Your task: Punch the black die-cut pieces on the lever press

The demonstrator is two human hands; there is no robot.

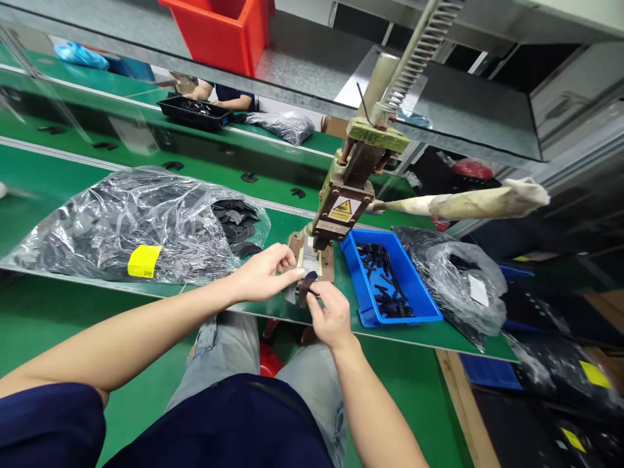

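Note:
My right hand [332,314] pinches a thin black curved plastic piece [307,290] between thumb and fingers, just in front of the press base. My left hand [269,272] is closed, its fingers curled and its thumb tip close to the upper end of that piece. Whether anything sits in the left fingers is hidden. Directly beyond both hands stands a green hand press [336,201] with a warning label and a spring. Its metal base [327,263] lies under the press head. The press's wrapped lever [468,200] sticks out to the right.
Left of the press lies a clear bag [180,201] full of black curved parts. A blue bin [423,311] of small black parts stands to the right, beside another plastic bag [468,279]. Beyond, curved pieces [249,177] lie on a green belt. A red bin [219,36] sits overhead; a co-worker's arms [238,103] show behind.

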